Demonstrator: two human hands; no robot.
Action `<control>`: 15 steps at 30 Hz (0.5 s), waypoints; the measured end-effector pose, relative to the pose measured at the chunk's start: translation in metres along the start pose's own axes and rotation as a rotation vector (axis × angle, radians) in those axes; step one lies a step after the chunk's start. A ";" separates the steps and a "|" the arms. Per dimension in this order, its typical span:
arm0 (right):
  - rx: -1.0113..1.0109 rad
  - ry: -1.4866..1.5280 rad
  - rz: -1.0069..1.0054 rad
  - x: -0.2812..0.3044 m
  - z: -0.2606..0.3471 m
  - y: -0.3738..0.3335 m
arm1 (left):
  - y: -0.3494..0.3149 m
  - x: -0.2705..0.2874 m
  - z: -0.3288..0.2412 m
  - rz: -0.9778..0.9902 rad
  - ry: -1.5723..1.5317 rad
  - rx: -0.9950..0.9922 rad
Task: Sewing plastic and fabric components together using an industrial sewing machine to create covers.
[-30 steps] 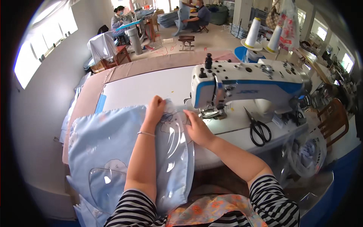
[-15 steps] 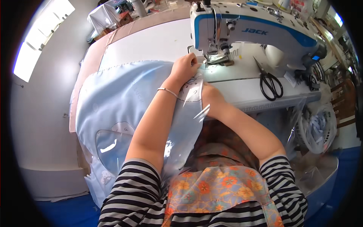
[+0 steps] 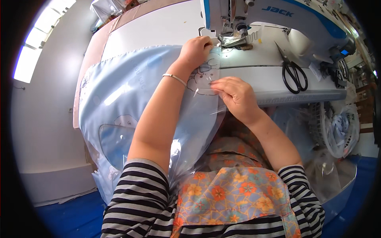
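A light blue printed fabric (image 3: 119,93), with a clear shiny film over part of it, drapes from the white sewing machine (image 3: 274,20) toward my lap. My left hand (image 3: 196,51) rests on its upper edge just left of the presser foot (image 3: 234,41), fingers curled down onto the cloth. My right hand (image 3: 239,96) pinches the right edge of the fabric, nearer to me, beside a printed cartoon animal. The cloth's edge reaches the presser foot. Whether the needle is in it cannot be seen.
Black-handled scissors (image 3: 293,73) lie open on the white table (image 3: 158,23), right of the needle. A white basket (image 3: 339,131) wrapped in clear plastic, holding pale scraps, stands at the right. Below it is a bin (image 3: 339,194) with clear film. A wall is at the left.
My right hand has come from the fabric's edge, where its fingers were hidden, to a visible pinch on it. My left hand stays by the presser foot. The whole view has shifted a little.
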State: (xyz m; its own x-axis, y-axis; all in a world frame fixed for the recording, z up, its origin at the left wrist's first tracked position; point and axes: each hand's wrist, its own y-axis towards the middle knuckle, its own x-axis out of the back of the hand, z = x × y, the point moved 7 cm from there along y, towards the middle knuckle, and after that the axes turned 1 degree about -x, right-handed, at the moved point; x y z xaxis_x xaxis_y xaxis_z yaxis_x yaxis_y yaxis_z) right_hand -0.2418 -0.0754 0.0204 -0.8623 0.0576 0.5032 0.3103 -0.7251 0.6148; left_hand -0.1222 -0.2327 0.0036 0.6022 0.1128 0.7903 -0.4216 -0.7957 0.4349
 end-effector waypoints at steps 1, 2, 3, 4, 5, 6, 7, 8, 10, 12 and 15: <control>-0.025 0.020 -0.013 -0.002 0.003 -0.001 | 0.001 -0.003 0.001 0.072 -0.033 0.014; -0.049 0.040 -0.025 -0.004 0.004 -0.003 | 0.002 -0.003 0.000 0.077 -0.036 0.016; -0.051 0.040 -0.024 -0.005 0.004 -0.005 | 0.002 -0.002 -0.001 0.078 -0.026 0.010; -0.071 0.021 -0.008 -0.008 0.001 -0.007 | 0.003 -0.002 -0.001 0.079 -0.016 0.004; -0.092 0.002 0.010 -0.010 -0.002 -0.010 | 0.002 -0.003 -0.002 0.080 -0.019 0.006; -0.095 0.001 0.012 -0.012 -0.003 -0.012 | -0.001 -0.003 -0.004 0.061 0.008 0.017; -0.056 -0.033 0.016 -0.014 -0.002 -0.015 | -0.002 -0.003 -0.005 0.042 0.033 0.029; -0.017 -0.068 0.020 -0.015 0.000 -0.016 | -0.001 -0.004 -0.006 0.044 0.029 0.031; -0.012 -0.089 0.013 -0.015 0.002 -0.017 | 0.001 -0.005 -0.009 0.051 0.096 0.032; -0.003 -0.110 0.005 -0.015 0.004 -0.016 | 0.000 -0.009 -0.010 0.043 0.151 0.022; -0.002 -0.103 0.018 -0.017 0.005 -0.015 | -0.001 -0.007 -0.016 -0.079 0.252 -0.073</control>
State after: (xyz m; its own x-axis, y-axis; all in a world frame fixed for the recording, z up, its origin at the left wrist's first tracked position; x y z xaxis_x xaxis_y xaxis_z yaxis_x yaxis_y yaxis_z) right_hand -0.2300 -0.0618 0.0057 -0.8111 0.1148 0.5735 0.3242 -0.7278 0.6042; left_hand -0.1365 -0.2235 0.0050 0.4511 0.3246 0.8313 -0.4335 -0.7345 0.5221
